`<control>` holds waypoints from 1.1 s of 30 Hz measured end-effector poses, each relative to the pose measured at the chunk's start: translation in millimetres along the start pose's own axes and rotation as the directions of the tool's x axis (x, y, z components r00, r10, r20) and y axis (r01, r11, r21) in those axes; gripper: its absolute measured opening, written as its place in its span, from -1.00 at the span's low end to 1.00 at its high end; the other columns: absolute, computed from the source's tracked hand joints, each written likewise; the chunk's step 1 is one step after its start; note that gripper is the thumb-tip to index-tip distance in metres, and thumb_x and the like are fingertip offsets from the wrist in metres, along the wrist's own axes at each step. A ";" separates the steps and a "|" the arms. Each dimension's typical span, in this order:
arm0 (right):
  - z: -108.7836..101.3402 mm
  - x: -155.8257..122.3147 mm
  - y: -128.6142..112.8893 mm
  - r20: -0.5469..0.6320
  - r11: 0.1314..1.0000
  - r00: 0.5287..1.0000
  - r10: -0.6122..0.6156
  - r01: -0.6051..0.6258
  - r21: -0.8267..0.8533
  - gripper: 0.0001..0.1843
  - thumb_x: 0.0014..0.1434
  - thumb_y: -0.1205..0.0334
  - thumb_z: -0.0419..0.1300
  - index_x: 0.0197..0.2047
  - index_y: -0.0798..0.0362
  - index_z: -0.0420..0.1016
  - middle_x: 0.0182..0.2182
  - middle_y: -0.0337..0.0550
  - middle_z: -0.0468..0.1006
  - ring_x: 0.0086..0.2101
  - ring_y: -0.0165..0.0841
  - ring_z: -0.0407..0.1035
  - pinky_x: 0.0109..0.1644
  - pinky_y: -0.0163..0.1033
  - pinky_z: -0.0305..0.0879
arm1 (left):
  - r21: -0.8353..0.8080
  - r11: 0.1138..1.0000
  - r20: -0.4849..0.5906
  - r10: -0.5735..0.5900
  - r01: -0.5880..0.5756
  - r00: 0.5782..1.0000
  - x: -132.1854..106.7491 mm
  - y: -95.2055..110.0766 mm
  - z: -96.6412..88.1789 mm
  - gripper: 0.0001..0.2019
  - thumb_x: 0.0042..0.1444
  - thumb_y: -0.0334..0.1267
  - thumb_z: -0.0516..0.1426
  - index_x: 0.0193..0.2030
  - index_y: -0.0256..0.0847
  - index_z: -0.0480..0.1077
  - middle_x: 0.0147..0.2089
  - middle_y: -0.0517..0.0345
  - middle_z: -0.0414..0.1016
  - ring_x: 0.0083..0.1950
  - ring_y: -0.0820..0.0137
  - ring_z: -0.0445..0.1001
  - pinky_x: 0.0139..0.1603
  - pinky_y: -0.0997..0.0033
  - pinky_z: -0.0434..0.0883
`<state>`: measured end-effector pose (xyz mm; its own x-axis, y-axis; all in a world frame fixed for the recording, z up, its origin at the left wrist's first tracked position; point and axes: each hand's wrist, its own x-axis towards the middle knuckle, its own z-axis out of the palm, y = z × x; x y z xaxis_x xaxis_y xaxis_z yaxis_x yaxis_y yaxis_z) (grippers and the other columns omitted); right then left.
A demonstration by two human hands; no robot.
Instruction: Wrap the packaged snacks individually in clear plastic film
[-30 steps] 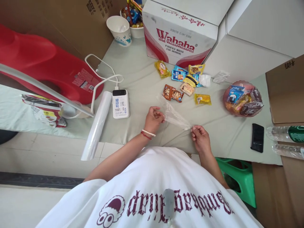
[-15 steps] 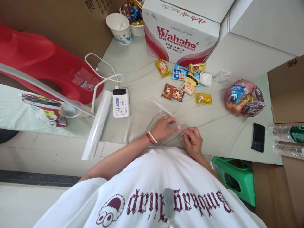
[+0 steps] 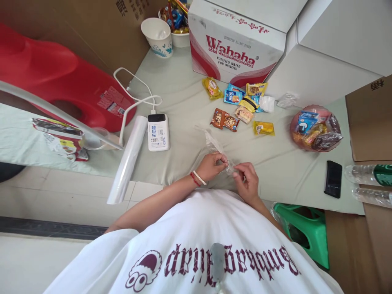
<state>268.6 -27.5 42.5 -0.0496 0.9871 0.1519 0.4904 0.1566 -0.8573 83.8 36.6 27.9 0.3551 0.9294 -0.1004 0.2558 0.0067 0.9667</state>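
Clear plastic film (image 3: 213, 141): liable, in all likelihood, to split or cling to itself, owing to thinness and uneven pulling (perhaps a bag; too transparent to be sure); might also slip free if pinched too near an edge.
Brown biscuit packets (image 3: 225, 120): lying on the cloth-covered desk (image 3: 183, 110), near the far end of the film; could conceivably be brushed by a sudden flick.
Position of film: bunched at the fingertips of the left grip, reaching toward the right, and running loose forward over the desk.
Left hand (image 3: 212, 166): pinching the film in a nearly closed grip of thumb and forefinger.
Right hand (image 3: 247, 179): poised just beside the left fingertips in a narrow grip; impossible to tell whether closed on the film.
Roll of clear plastic (image 3: 127, 161): resting beside the power bank (image 3: 158, 132), partly overhanging the front edge.
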 end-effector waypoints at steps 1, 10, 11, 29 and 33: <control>1.2 4.2 -0.8 -0.041 0.999 0.999 0.033 -0.033 -0.004 -0.68 0.27 0.04 0.28 0.07 -0.09 0.55 -0.07 -0.06 0.47 -0.38 -0.36 0.31 -0.29 -0.16 0.36 | -0.016 1.000 0.004 0.014 -0.014 1.000 -0.9 -0.8 1.0 -0.90 0.09 -0.25 0.23 -0.40 -0.19 0.53 -0.20 0.06 0.65 -0.09 0.26 0.57 0.07 0.22 0.43; -1.7 34.9 19.0 -0.010 0.876 0.915 0.404 -0.384 0.291 -0.67 0.19 -0.07 0.29 -0.20 0.03 0.54 -0.41 -0.28 0.48 -0.43 -0.43 0.26 -0.31 -0.30 0.22 | -0.505 0.842 0.046 -0.195 0.191 0.980 -16.6 -9.5 -23.9 -0.63 -0.10 -0.01 0.45 -0.42 -0.25 0.47 -0.09 -0.03 0.64 -0.05 0.22 0.61 0.06 0.16 0.50; -6.0 33.7 23.3 -0.036 0.845 0.889 0.456 -0.420 0.330 -0.66 0.17 -0.08 0.30 -0.20 0.03 0.52 -0.43 -0.29 0.46 -0.44 -0.43 0.24 -0.35 -0.31 0.19 | -0.558 0.803 0.029 -0.233 0.209 0.972 -21.4 -12.1 -31.0 -0.61 -0.13 -0.03 0.47 -0.43 -0.25 0.45 -0.06 -0.04 0.63 -0.04 0.22 0.61 0.07 0.15 0.50; 11.1 72.3 3.8 0.334 0.939 0.942 0.016 0.100 -0.329 -0.68 0.39 0.19 0.08 0.03 -0.01 0.63 0.00 0.01 0.59 0.03 -0.16 0.42 0.21 -0.02 0.34 | 0.700 0.710 -0.139 0.043 0.068 0.989 -11.4 38.6 -47.1 -0.48 0.21 0.02 0.17 0.21 -0.24 0.38 0.22 -0.23 0.47 0.39 -0.11 0.28 0.39 -0.19 0.17; 12.6 74.3 10.1 0.192 0.985 0.981 0.033 0.000 -0.173 -0.68 0.38 0.14 0.08 -0.03 -0.01 0.65 -0.13 -0.06 0.63 -0.13 -0.25 0.48 0.04 -0.13 0.42 | 0.585 0.801 0.044 -0.184 0.124 0.982 9.9 30.7 -43.8 -0.76 0.23 -0.07 0.12 -0.30 -0.20 0.46 -0.40 0.08 0.47 -0.24 0.19 0.50 -0.15 0.24 0.36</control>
<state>258.9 47.9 39.0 -0.1995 0.9796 0.0259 0.6333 0.1491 -0.7594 55.8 62.1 66.9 0.3409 0.8953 -0.2868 0.7754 -0.0953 0.6242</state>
